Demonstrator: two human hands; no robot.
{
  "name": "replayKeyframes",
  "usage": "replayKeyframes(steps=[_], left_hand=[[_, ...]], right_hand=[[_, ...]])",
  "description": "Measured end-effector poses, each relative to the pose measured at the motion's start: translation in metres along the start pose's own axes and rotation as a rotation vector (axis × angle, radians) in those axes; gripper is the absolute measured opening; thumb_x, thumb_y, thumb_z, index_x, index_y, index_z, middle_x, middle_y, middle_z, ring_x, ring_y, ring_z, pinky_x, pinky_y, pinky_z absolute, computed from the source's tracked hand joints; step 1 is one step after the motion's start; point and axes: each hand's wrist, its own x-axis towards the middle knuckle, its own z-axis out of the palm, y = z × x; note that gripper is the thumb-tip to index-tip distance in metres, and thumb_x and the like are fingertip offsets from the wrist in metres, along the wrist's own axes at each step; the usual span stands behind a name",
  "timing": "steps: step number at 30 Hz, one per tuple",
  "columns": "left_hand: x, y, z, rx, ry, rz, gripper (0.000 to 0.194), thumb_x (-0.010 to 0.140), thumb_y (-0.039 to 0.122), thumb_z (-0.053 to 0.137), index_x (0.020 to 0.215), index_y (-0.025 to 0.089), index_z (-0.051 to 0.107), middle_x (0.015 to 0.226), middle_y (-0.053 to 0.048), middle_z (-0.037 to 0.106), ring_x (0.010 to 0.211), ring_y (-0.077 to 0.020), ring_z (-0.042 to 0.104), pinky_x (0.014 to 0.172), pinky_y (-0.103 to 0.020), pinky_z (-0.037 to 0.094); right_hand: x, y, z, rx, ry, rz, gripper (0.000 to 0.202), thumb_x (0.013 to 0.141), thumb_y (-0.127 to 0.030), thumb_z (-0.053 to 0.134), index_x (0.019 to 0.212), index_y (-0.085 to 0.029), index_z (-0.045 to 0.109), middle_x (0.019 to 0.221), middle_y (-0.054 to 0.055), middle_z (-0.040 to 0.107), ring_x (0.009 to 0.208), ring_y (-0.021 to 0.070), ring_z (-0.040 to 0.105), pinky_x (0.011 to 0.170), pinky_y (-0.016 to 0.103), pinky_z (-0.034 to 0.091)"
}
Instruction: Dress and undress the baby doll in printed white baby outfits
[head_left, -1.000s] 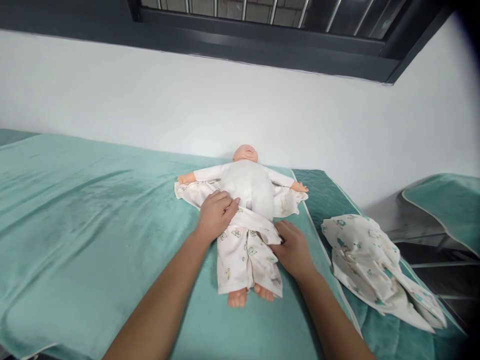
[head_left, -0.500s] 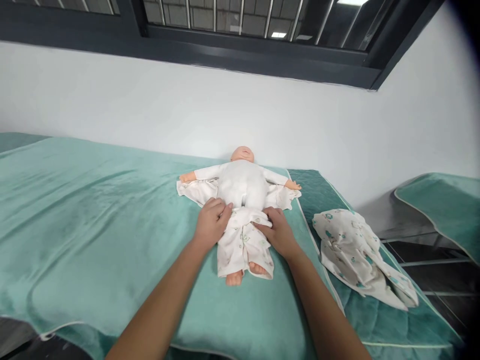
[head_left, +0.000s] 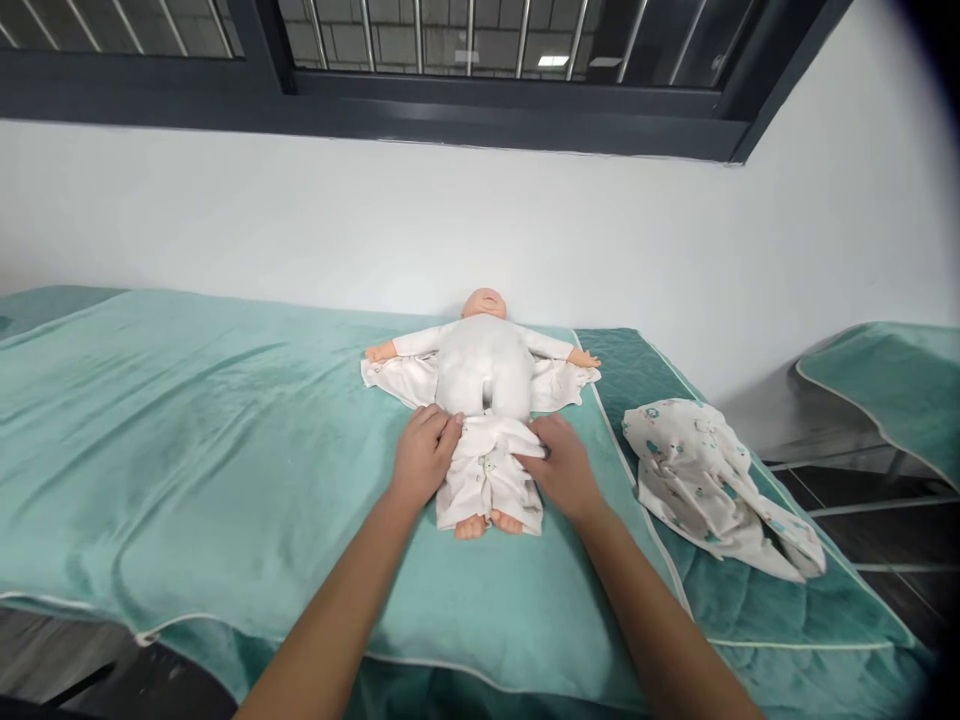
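Observation:
A baby doll [head_left: 486, 360] with a white cloth body lies on its back, arms spread and feet toward me. Small patterned trousers [head_left: 487, 485] cover its legs, waistband around the upper thighs, with both feet showing at the hems. My left hand [head_left: 426, 452] is closed on the left side of the waistband. On the other side my right hand [head_left: 559, 462] pinches the waistband between thumb and fingers. Under the doll's arms and back a light patterned top [head_left: 405, 378] is spread out.
A green sheet [head_left: 225, 480] covers the bed. To the right, a crumpled white patterned garment [head_left: 712, 485] lies on a darker green quilted mattress [head_left: 795, 610]. Behind stands a white wall [head_left: 375, 220] below a dark window frame [head_left: 487, 115]. A metal bed frame [head_left: 885, 508] shows at far right.
The trouser hems have shifted up a little toward the doll's body, and both feet show more evenly. My hands keep hold of the waistband. The camera view has tilted slightly.

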Motion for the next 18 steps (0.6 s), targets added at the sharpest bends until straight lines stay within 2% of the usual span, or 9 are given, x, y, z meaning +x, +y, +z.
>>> replayKeyframes(steps=[5,10,15,18], left_hand=[[0.000,0.001,-0.001,-0.043,0.012,-0.045,0.039,0.100,0.035,0.043,0.064,0.021,0.037,0.068,0.001,0.044,0.073,-0.0162,0.045,0.070,-0.031,0.035],[-0.003,0.007,-0.003,-0.091,0.016,-0.082,0.041,0.099,0.034,0.045,0.061,0.021,0.035,0.065,0.001,0.041,0.070,-0.0157,0.044,0.069,-0.031,0.034],[-0.029,0.023,-0.008,-0.076,-0.024,-0.051,0.045,0.100,0.034,0.042,0.059,0.020,0.031,0.061,0.002,0.037,0.066,-0.0154,0.042,0.069,-0.032,0.034],[-0.050,0.028,-0.017,-0.111,-0.083,-0.060,0.037,0.101,0.037,0.041,0.068,0.020,0.046,0.074,-0.001,0.050,0.078,-0.0168,0.049,0.078,-0.033,0.040]], right_hand=[[-0.022,-0.012,0.002,0.064,0.001,0.024,0.012,0.086,-0.027,0.064,0.078,-0.022,0.056,0.075,-0.001,0.057,0.079,0.0200,0.051,0.075,0.033,0.035],[-0.021,-0.007,0.004,0.114,0.005,0.055,0.008,0.087,-0.030,0.063,0.085,-0.023,0.060,0.082,0.001,0.060,0.086,0.0216,0.051,0.076,0.033,0.037],[-0.018,-0.004,0.007,0.117,0.041,0.081,0.009,0.086,-0.029,0.064,0.086,-0.022,0.059,0.085,0.001,0.060,0.089,0.0221,0.051,0.079,0.034,0.039],[-0.018,-0.003,0.007,0.131,0.051,0.102,0.009,0.085,-0.029,0.064,0.086,-0.022,0.058,0.085,0.000,0.059,0.089,0.0211,0.052,0.080,0.033,0.039]])
